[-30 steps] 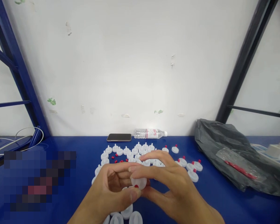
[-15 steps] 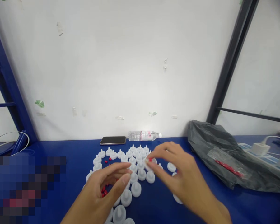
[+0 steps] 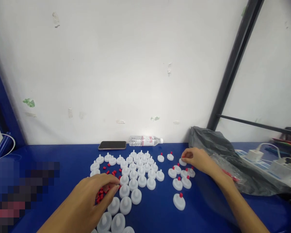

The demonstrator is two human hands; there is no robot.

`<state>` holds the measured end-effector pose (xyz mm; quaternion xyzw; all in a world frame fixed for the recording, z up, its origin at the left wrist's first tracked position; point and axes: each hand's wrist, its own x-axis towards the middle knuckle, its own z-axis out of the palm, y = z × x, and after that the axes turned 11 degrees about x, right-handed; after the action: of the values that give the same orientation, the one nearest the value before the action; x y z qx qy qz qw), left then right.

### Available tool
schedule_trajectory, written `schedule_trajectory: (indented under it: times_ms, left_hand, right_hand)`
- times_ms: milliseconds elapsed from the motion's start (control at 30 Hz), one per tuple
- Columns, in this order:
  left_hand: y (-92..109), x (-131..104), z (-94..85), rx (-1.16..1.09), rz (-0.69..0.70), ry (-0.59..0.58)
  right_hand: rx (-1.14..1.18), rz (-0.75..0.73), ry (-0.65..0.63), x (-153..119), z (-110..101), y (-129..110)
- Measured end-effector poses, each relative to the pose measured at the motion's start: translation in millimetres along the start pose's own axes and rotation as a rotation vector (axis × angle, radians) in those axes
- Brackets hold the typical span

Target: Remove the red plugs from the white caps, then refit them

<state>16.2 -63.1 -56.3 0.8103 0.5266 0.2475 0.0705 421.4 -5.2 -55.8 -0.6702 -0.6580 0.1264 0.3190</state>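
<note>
My right hand (image 3: 194,158) reaches to the far right group and pinches a white nozzle lid (image 3: 182,162) by its red tip, its base at the table. Several white lids with red tips, such as the nearest one (image 3: 179,202), stand around it. At the left, the thumb and forefinger of my left hand (image 3: 97,197) close at the fingertips on a small red cap (image 3: 119,186). Loose red caps (image 3: 101,191) lie beneath and beyond that hand, partly hidden by it. Many white nozzle lids without red tips (image 3: 142,181) stand upright across the middle.
A phone (image 3: 112,145) and a clear plastic bottle (image 3: 145,141) lie along the wall. On the right are a grey plastic bag (image 3: 208,139), a clear packet with red pieces (image 3: 226,171) and a power strip with chargers (image 3: 254,156). The tabletop (image 3: 150,213) is blue.
My right hand has moved right, from above the middle lids to the red-tipped group. My left hand has drawn its fingertips together near the red caps. The view has turned slightly right.
</note>
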Motion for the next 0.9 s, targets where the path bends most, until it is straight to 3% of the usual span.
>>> schedule_trajectory:
  times_ms: [167,267,333,500,667,900]
  left_hand:
    - [-4.8,-0.5,4.3,0.057,-0.003,-0.065]
    - [-10.0,2.0,6.5,0.152,-0.026,-0.099]
    - [-12.8,4.3,8.2,0.244,-0.051,-0.147]
    - [-14.2,7.0,13.5,0.427,-0.096,-0.271]
    - [-10.7,6.6,11.5,0.436,-0.142,-0.336]
    - [-12.6,5.0,9.9,0.451,-0.129,-0.367]
  right_hand:
    - [-0.025,-0.012,0.023,-2.9,-1.8,-2.7]
    - [0.003,-0.063,0.028,-16.9,-3.9,-32.2]
    - [0.083,-0.120,-0.054,-29.0,2.0,-57.8]
    - [0.074,-0.148,-0.210,-52.1,39.3,-99.9]
    - [-0.041,-0.159,-0.276,-54.8,70.0,-95.8]
    - [-0.053,-0.137,-0.307,-53.7,70.0,-93.6]
